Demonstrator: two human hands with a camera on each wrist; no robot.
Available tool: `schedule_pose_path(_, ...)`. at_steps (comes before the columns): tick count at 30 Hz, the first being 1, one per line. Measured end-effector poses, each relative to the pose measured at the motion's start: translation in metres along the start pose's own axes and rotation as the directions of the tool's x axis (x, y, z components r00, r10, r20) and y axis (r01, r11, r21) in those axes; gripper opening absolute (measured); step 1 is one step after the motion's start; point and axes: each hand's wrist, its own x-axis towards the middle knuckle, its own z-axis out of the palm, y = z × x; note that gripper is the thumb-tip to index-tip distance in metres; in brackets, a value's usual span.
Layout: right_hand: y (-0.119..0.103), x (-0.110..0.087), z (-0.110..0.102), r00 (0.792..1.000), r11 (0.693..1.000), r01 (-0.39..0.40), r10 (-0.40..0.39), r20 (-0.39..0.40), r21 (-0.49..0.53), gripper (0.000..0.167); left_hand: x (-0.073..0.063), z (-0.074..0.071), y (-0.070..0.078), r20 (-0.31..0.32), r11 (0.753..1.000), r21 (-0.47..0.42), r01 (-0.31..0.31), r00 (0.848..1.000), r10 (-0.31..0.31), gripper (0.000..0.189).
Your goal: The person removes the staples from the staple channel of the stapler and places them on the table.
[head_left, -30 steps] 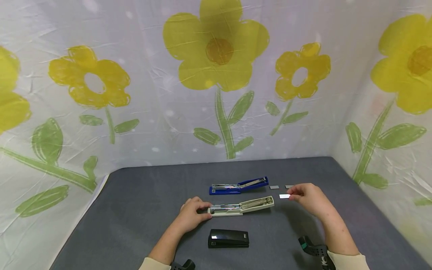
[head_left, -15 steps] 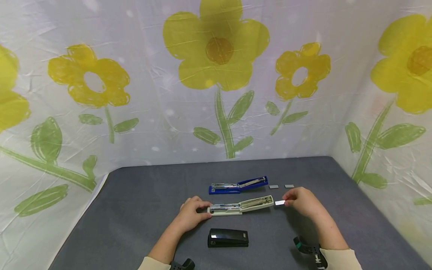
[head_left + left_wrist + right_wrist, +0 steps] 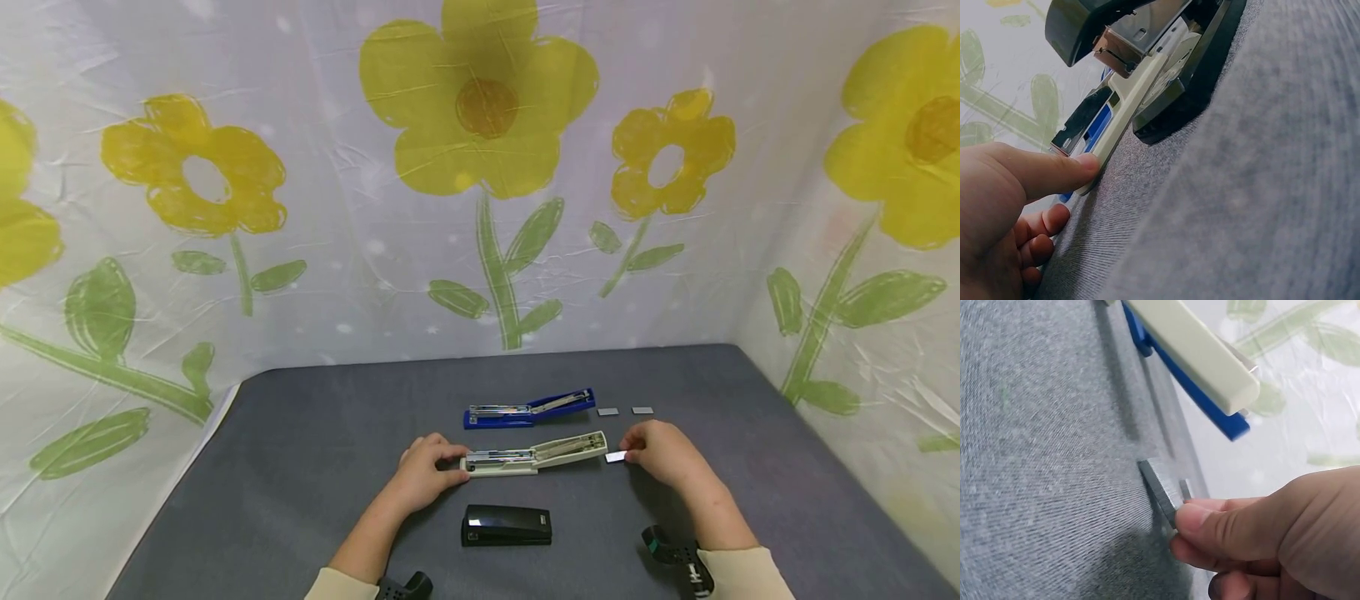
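Left hand, from the head: this hand (image 3: 425, 468) is holding the left end of the cream stapler (image 3: 534, 457) between thumb and fingers, narrowly opened.
Right hand, from the head: this one (image 3: 658, 450) is pinching a staple strip (image 3: 616, 457) just beside the stapler's raised right end.
Stapler channels, from the head: both the cream stapler and the blue stapler (image 3: 529, 410) are standing opened; their contents are appearing too small to tell.
Table, from the head: the black stapler (image 3: 506, 526) is lying closed nearest to the person, and two loose strips (image 3: 608, 412) are resting beside the blue one.
Left thumb, from the left wrist: it is pressing on the cream edge.
Right fingertips, from the right wrist: they are gripping one end of the strip, with thumb uppermost.
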Motion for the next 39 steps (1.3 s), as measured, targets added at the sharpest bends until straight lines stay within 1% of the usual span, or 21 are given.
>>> schedule_pose_path(5, -0.004, 0.0, 0.001, 0.999, 0.997, -0.047, 0.048, 0.016, -0.062, 0.011, 0.0, 0.0, 0.0, -0.002, 1.0, 0.0, 0.001, 1.0, -0.001, 0.028)
schedule_pose_path(9, -0.005, 0.001, 0.002, 0.998, 0.996, -0.056, 0.058, 0.021, -0.075, 0.01, 0.0, -0.001, 0.0, -0.005, 1.0, -0.005, 0.0, 1.0, 0.0, 0.028)
schedule_pose_path(19, -0.005, -0.001, -0.006, 0.999, 0.999, -0.038, 0.038, 0.011, -0.031, 0.008, -0.001, -0.001, -0.002, -0.005, 1.0, -0.006, 0.001, 1.0, -0.001, 0.027)
schedule_pose_path(23, -0.007, -0.002, -0.013, 1.0, 1.0, -0.023, 0.023, 0.008, -0.015, 0.01, -0.001, -0.001, -0.003, -0.01, 1.0, -0.004, 0.006, 1.0, -0.007, 0.028)
schedule_pose_path(27, -0.01, -0.004, -0.023, 1.0, 1.0, -0.022, 0.022, -0.021, -0.008, 0.012, 0.0, -0.001, -0.003, -0.013, 1.0, 0.002, 0.002, 1.0, -0.002, 0.028)
schedule_pose_path(31, -0.019, -0.006, -0.032, 0.999, 1.0, -0.019, 0.019, -0.042, 0.009, 0.015, 0.001, -0.002, -0.004, -0.014, 1.0, 0.007, -0.002, 1.0, 0.002, 0.029)
schedule_pose_path(35, -0.033, -0.007, -0.036, 0.999, 0.999, -0.016, 0.018, -0.043, 0.03, 0.017, 0.001, -0.001, -0.004, -0.004, 1.0, 0.01, -0.007, 1.0, 0.007, 0.03)
schedule_pose_path(39, -0.049, -0.003, -0.037, 0.999, 0.999, 0.013, -0.012, -0.051, 0.038, 0.019, 0.0, -0.001, -0.003, 0.006, 1.0, 0.013, -0.008, 1.0, 0.008, 0.03)
